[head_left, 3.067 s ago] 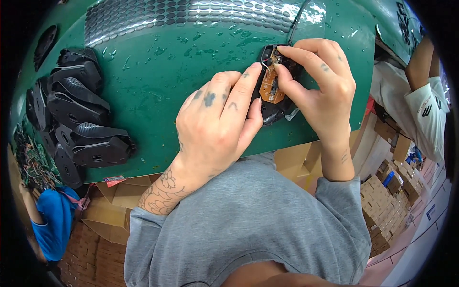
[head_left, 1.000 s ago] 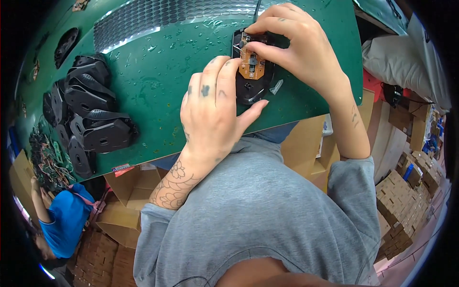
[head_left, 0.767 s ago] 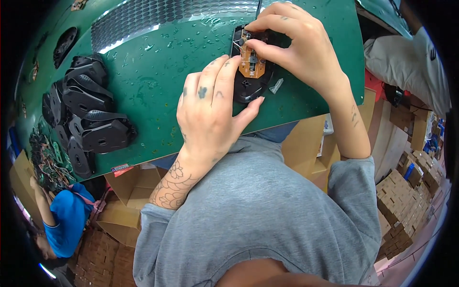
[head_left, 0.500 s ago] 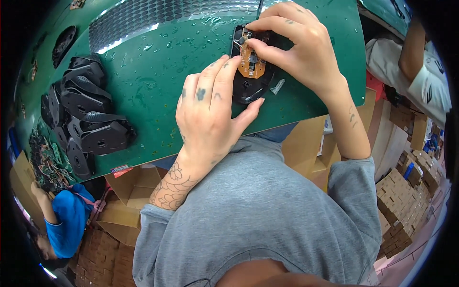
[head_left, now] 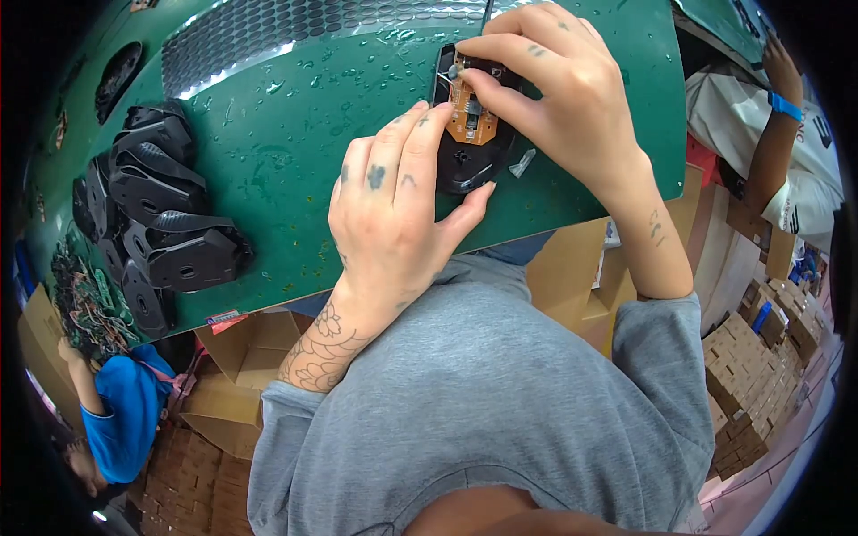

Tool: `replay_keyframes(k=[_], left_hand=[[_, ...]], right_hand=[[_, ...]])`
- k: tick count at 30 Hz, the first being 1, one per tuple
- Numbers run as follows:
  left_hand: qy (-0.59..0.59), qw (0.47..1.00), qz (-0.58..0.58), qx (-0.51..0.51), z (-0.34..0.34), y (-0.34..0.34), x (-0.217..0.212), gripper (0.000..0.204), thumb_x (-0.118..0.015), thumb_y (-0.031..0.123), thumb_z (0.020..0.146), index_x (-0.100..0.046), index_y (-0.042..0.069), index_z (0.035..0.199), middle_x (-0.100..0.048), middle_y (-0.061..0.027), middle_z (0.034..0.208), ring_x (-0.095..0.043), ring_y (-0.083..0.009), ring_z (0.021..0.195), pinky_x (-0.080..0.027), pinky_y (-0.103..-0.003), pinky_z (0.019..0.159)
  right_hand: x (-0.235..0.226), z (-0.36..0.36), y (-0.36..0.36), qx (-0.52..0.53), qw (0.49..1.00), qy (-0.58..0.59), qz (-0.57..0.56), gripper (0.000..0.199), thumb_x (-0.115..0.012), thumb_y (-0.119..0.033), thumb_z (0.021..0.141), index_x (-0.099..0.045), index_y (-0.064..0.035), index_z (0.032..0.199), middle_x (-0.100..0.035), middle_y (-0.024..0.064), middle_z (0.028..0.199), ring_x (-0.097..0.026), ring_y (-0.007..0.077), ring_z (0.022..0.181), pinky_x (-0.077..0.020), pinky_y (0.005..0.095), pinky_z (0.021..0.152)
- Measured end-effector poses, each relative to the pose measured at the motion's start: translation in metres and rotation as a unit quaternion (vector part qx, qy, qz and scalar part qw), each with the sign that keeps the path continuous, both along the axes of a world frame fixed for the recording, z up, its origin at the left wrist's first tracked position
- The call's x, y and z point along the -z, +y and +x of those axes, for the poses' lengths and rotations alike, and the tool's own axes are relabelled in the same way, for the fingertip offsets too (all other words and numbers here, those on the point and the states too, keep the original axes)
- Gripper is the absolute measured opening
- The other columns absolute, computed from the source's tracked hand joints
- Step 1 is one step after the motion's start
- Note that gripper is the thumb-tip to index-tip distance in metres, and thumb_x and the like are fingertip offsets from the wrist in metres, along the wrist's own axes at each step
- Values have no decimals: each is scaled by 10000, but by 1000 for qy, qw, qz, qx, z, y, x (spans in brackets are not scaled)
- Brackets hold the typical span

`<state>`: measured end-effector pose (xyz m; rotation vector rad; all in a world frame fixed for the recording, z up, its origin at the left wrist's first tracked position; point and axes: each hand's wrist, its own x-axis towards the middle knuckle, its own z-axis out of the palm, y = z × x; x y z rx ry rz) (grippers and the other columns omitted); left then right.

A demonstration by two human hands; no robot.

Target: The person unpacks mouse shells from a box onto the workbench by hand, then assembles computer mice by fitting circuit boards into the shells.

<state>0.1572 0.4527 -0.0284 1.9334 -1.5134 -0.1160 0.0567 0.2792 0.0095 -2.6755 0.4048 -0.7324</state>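
Note:
A black mouse base shell [head_left: 466, 165] lies on the green work mat [head_left: 295, 134] with a small brown circuit board [head_left: 471, 121] set inside it. My left hand [head_left: 393, 205] steadies the shell, fingers along its left side and thumb at its near end. My right hand [head_left: 559, 89] reaches over from the right, its fingertips pressing on the board's far end. A thin dark cable [head_left: 485, 12] runs from the shell toward the far edge.
A heap of black mouse shells [head_left: 156, 223] lies at the mat's left, with green circuit boards [head_left: 80, 304] beyond it. A small clear scrap [head_left: 521, 163] sits right of the shell. Cardboard boxes [head_left: 241, 375] stand below the table. Other people are at the left [head_left: 116, 420] and upper right [head_left: 786, 134].
Both hands stay on the shell and board with only small finger shifts. The view has shifted slightly. The person at upper right has moved an arm.

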Motion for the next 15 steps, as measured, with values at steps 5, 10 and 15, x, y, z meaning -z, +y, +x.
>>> replay_keyframes(k=[5, 10, 15], left_hand=[[2, 1000, -5, -1, 0, -1, 1, 720, -845, 224, 688, -597, 95, 1352, -628, -79, 1303, -597, -197, 972, -520, -278, 762], [-1, 1000, -3, -2, 0, 0, 1, 708, -844, 229, 690, -606, 106, 1344, -625, -79, 1304, -597, -194, 968, -518, -275, 751], [0, 1000, -4, -3, 0, 1, 3, 648, -848, 241, 689, -655, 156, 1301, -613, -83, 1315, -584, -190, 942, -510, -270, 725]], right_hand=[[29, -7, -13, -41, 992, -60, -107, 166, -747, -51, 808, -685, -55, 962, -674, 39, 941, -620, 187, 794, -502, 291, 762], [48, -20, -24, -60, 977, -18, -204, 271, -797, -39, 744, -767, -102, 1006, -684, 1, 993, -624, 156, 843, -501, 274, 770], [31, -11, -7, -36, 981, -8, -192, 250, -794, -49, 734, -772, -125, 971, -687, -14, 969, -626, 145, 813, -503, 278, 762]])
